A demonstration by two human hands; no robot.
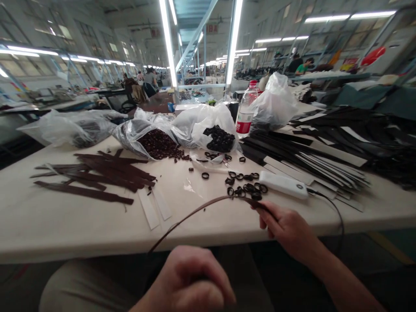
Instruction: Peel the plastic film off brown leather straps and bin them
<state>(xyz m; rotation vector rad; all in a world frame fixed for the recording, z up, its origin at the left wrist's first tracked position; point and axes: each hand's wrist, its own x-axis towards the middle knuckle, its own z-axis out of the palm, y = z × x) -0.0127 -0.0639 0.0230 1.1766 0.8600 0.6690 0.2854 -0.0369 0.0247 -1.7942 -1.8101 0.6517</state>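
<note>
My right hand (286,225) pinches one end of a narrow dark brown strap (201,204), which looks like a leather belt strip. From there it arches left over the table's front edge and drops down behind my left hand. My left hand (191,281) is curled closed, low in front of my lap; what its fingers hold, if anything, is hidden. Just beyond the right hand lie several small black loops (250,188) in a loose cluster. Near them rests a white elongated device (282,184) with a black cord running off the front edge.
Dark brown strips (110,171) lie piled on the left of the cream table (81,225), beside two white strips (148,210). Plastic bags hold brown pieces (157,143) and black pieces (219,138). A bottle (245,110) stands behind. Black and white strips (312,151) cover the right.
</note>
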